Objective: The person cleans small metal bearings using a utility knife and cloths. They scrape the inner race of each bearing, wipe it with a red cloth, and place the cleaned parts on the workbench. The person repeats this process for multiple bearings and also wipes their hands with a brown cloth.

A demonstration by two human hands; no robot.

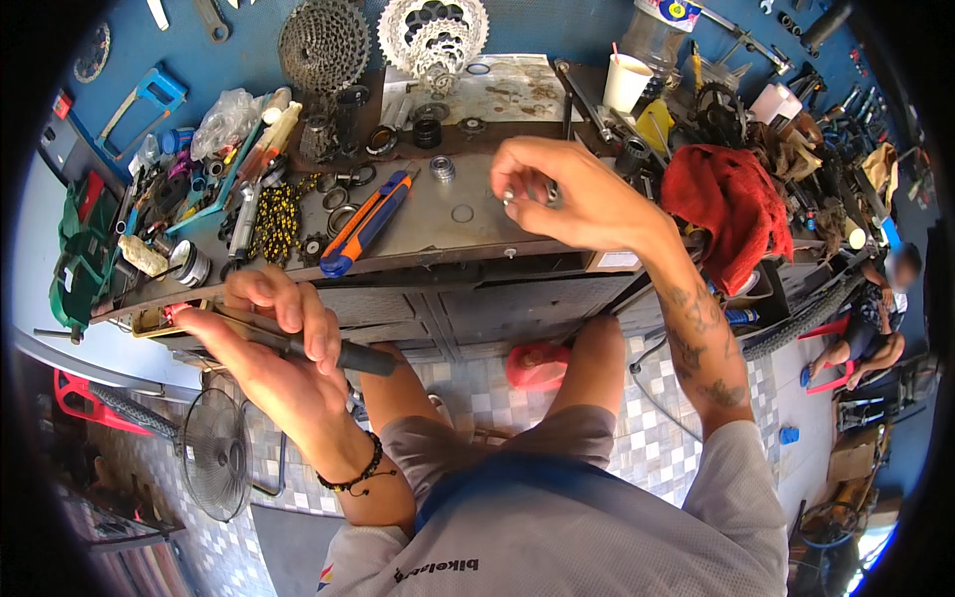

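Your desk [428, 224] spans the 12 o'clock side, with a bunched red cloth [731, 204] at 2 o'clock, hanging over its front edge. Your right hand [592, 194] is up over the desk, between 1 and 2 o'clock; your left hand [269, 353] is at 9 o'clock, palm up, short of the edge. An orange-and-blue utility knife [366, 227] lies at 10 o'clock; better to keep your wrist wide of its tip. The dark tube [366, 358] rests across your left palm, pointing towards 4 o'clock, the fingers curled over it and the thumb apart; a firmer wrap should stop it rolling out. The stacked metal rings [443, 167] stand just before 12 o'clock, and a thin ring [463, 213] lies flat nearer you; work over that bare patch so anything dropped stays findable. Your right fingers are drawn together on a small metal piece [509, 196], too blurred to tell its shape; pinch it lightly, and move slowly, since something so small could slip.
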